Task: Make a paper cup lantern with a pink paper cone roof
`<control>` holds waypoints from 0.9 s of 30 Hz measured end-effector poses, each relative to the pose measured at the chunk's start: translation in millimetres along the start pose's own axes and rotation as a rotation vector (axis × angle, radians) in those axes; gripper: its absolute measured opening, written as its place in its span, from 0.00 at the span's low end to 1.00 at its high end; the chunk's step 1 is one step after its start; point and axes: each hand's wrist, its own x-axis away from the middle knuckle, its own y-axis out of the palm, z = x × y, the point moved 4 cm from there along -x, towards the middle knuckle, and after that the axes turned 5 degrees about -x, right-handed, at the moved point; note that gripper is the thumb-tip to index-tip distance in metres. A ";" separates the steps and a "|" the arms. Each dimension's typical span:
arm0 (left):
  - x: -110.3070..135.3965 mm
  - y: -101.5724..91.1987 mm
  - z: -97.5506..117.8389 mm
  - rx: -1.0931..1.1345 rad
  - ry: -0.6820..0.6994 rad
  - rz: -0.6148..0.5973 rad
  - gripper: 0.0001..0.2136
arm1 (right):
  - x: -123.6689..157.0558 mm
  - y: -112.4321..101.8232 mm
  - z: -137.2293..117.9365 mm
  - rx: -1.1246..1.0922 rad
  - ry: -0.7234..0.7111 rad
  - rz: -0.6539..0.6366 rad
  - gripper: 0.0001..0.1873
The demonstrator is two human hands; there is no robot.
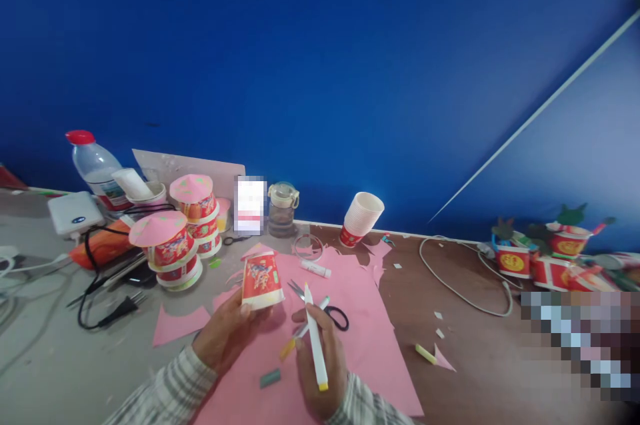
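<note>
My left hand [227, 328] is closed around a red printed paper cup [262, 282] with a white rim, tilted and with a bit of pink paper at its far end. Between the fingers of my right hand [323, 365] is a white marker [316, 345] with a yellow end. Its tip points up and away, a short way right of the cup. Scissors with black handles [338, 318] lie partly under that hand on a pink paper sheet [370, 345]. Another marker with a yellow end [288, 348] shows beside my fingers, partly hidden. A grey-green cap [271, 378] lies nearby.
Stacked cups with pink cone tops [167, 245] stand left, near a bottle [100, 168] and a black cable [87, 292]. At the back are a jar [283, 208], a glue stick [315, 269] and a cup stack [361, 218]. Decorated cups [513, 260] and another person's sleeve are right.
</note>
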 end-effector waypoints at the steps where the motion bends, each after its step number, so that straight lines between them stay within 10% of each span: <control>1: 0.2 0.7 0.5 -0.003 -0.002 -0.001 0.25 | -0.1 0.0 -0.1 -0.002 0.000 -0.005 0.28; 21: 1.2 0.7 1.1 -0.193 0.008 0.112 0.25 | -4.4 -2.7 -10.0 0.030 -0.120 0.095 0.12; 27: 0.9 4.6 4.6 -0.250 0.061 0.020 0.25 | -17.4 -9.6 -41.2 -0.121 -0.257 -0.137 0.14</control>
